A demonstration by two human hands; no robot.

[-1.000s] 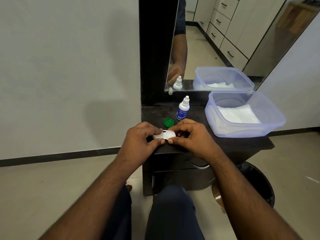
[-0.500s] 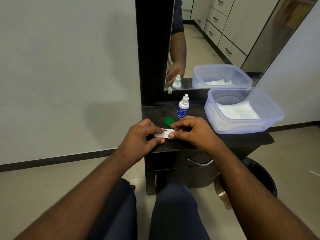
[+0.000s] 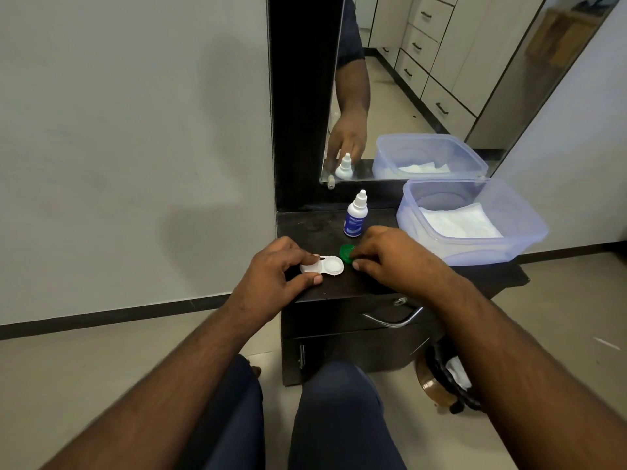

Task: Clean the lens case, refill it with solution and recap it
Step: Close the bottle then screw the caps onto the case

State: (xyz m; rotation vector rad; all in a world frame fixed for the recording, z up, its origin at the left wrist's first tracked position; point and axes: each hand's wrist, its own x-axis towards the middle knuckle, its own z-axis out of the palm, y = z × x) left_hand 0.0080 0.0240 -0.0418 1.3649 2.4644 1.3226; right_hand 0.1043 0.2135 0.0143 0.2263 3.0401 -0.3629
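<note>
A white two-well lens case [image 3: 326,265] lies on the black cabinet top [image 3: 315,228]. My left hand [image 3: 274,271] pinches its left end between thumb and forefinger; the right well is uncovered. A green cap [image 3: 346,253] sits just right of the case, and the fingertips of my right hand [image 3: 390,254] pinch its edge. A small white and blue solution bottle [image 3: 355,216] stands upright behind the cap, closed with its white nozzle cap.
A clear plastic tub [image 3: 522,239] holding white tissues sits on the cabinet's right side. A mirror [image 3: 424,79] rises behind it. Below are a drawer with a metal handle [image 3: 393,318] and a black bin [image 3: 448,385] on the floor at right.
My right hand has left the lens case and moved right to the green cap. The right well of the case now shows. My left hand keeps hold of the case.
</note>
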